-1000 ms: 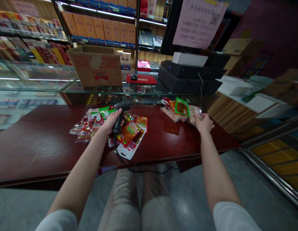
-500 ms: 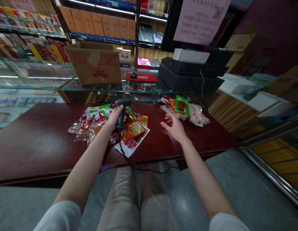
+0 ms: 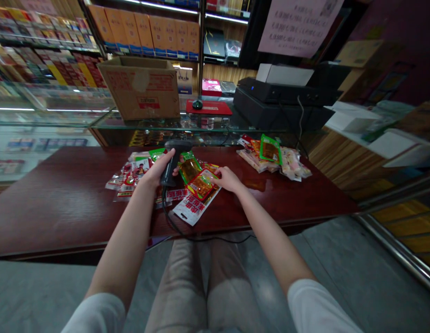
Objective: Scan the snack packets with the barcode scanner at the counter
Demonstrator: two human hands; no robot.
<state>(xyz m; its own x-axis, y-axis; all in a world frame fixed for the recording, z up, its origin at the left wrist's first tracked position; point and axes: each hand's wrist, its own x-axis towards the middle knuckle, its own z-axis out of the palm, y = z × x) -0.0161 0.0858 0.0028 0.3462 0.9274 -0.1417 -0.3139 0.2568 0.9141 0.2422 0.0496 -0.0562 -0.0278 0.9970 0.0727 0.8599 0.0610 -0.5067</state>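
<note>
My left hand (image 3: 160, 170) is wrapped around the handle of a black barcode scanner (image 3: 172, 159), held over a pile of snack packets. My right hand (image 3: 229, 179) pinches the right edge of a red-rimmed snack packet (image 3: 201, 184) with orange contents. Below that packet lies a white snack bag (image 3: 187, 212) with red lettering, and a green-edged packet (image 3: 189, 166) rests behind it. Clear and red snack bags (image 3: 126, 180) spread out left of the scanner, partly hidden by my left hand.
A second pile of snack bags (image 3: 291, 163) sits at the right of the dark red table (image 3: 62, 203). Behind stand a cardboard box (image 3: 142, 92), a mouse on a red mat (image 3: 218, 107) and a black cash drawer (image 3: 273, 108). The scanner's cable (image 3: 208, 239) droops along the table's front edge.
My right hand has moved left from near the right pile to the red-rimmed packet and closed on its edge. My left hand keeps the scanner, now tilted differently. The view has shifted slightly.
</note>
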